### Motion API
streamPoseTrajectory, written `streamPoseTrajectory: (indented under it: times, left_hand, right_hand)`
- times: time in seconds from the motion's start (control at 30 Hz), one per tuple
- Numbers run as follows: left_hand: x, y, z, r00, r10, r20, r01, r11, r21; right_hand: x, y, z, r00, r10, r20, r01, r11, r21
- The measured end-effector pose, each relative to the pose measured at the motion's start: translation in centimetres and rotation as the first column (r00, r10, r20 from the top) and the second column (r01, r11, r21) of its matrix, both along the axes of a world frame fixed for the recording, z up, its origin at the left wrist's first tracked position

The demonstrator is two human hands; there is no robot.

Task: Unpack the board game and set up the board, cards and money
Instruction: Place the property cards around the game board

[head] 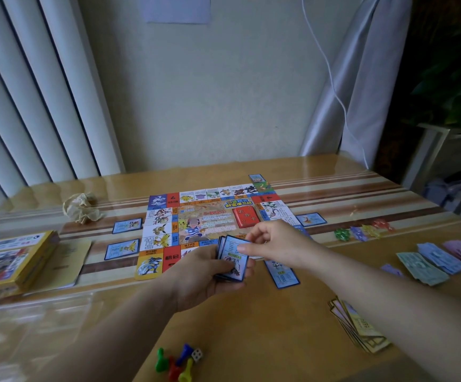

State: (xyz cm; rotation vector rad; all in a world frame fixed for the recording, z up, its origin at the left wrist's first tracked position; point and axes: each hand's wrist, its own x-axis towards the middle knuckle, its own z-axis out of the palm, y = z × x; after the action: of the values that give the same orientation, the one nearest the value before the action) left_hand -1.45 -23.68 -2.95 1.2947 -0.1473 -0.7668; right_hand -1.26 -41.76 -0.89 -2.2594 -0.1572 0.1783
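On the wooden table [251,312] at frame centre lies the board [204,219]; the left hand [210,274] grips a card stack [230,257], the right hand [273,241] pinching its top card.

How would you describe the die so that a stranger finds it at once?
Look at the near edge of the wooden table. A small group of coloured pawns lies there; the die sits at its right side, the only white, dotted cube among them.
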Motion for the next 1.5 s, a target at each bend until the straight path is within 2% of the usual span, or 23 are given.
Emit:
streamPoseTrajectory:
  times: [0.23, 0.47, 0.67, 0.8, 0.97, 1.1, 1.2, 1.3, 1.4, 1.5]
  left_hand:
    - [0.0, 0.0, 0.0, 0.999, -0.026, 0.047, 0.02, 0.994, 0.111]
    - [0.2, -1.0, -0.5, 0.979, 0.151, 0.134, -0.177, 0.963, 0.204]
    - [0.5, -0.9, -0.4, 0.93, 0.292, 0.223, -0.338, 0.919, 0.204]
    - [0.7, -0.7, -0.2, 0.898, 0.421, 0.129, -0.434, 0.897, 0.09]
    - [1.0, 0.1, -0.3, 0.854, 0.515, -0.071, -0.518, 0.854, -0.043]
    - [0.6, 1.1, 0.0, 0.844, 0.528, -0.094, -0.535, 0.841, -0.078]
    - [0.4, 2.0, -0.3, 0.865, 0.502, -0.022, -0.502, 0.865, -0.009]
    - [0.3, 3.3, -0.6, 0.886, 0.458, 0.064, -0.462, 0.871, 0.167]
    - [-0.3, 4.6, -0.3, 0.939, 0.32, 0.127, -0.344, 0.871, 0.352]
    - [-0.9, 5.2, 0.2, 0.969, 0.182, 0.165, -0.24, 0.85, 0.47]
  right_hand:
    - [-0.6, 0.0, -0.8, 0.995, -0.055, -0.081, 0.061, 0.996, 0.068]
    - [-0.8, -0.4, -0.6, 0.99, -0.058, -0.131, 0.07, 0.993, 0.094]
    - [-0.6, -0.4, -0.3, 0.989, -0.059, -0.136, 0.078, 0.986, 0.144]
    - [-0.7, -0.2, -0.4, 0.979, -0.042, -0.201, 0.083, 0.976, 0.2]
    - [-0.7, 0.4, -1.1, 0.95, -0.067, -0.306, 0.184, 0.91, 0.372]
    - [-0.5, 1.3, -1.2, 0.933, -0.066, -0.355, 0.229, 0.868, 0.441]
    - [-0.6, 2.3, -1.4, 0.924, -0.05, -0.378, 0.227, 0.869, 0.439]
    - [-1.1, 3.2, -2.2, 0.912, 0.055, -0.407, 0.105, 0.926, 0.362]
    - [-1.7, 3.9, -3.2, 0.899, 0.135, -0.416, -0.037, 0.971, 0.236]
    - [-1.9, 4.1, -3.5, 0.923, 0.115, -0.367, -0.053, 0.983, 0.173]
